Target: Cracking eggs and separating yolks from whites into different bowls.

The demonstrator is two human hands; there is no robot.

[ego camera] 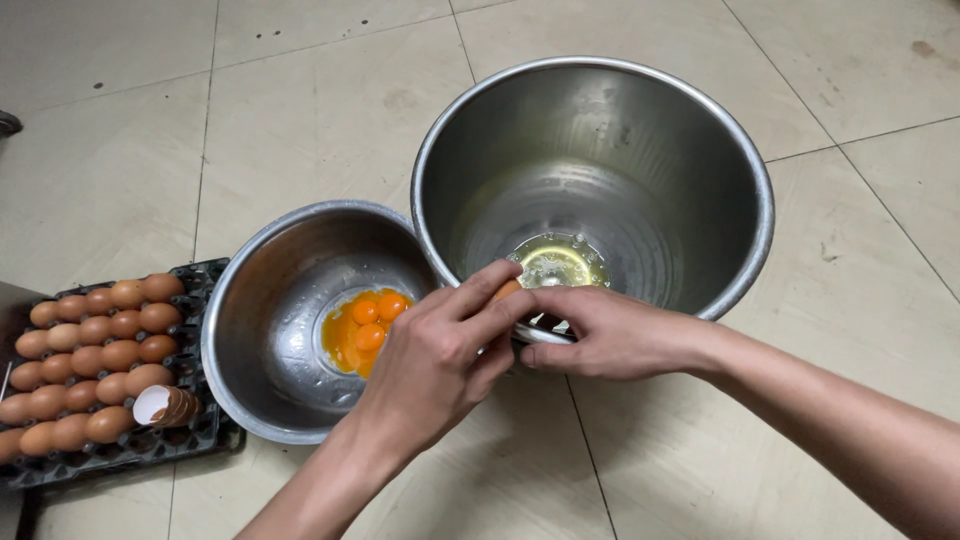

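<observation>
Both my hands hold one brown egg (507, 291) at the near rim of the large steel bowl (740, 160). My left hand (440, 360) wraps it from the left, my right hand (600, 335) pinches it from the right. Most of the egg is hidden by my fingers. Clear egg white (560, 262) lies in the bottom of the large bowl. The smaller steel bowl (260, 330) to the left holds several orange yolks (365, 325).
A dark egg tray (205, 275) at the left carries several brown eggs (90, 355) and stacked empty shells (165, 405). Everything stands on a pale tiled floor (300, 110).
</observation>
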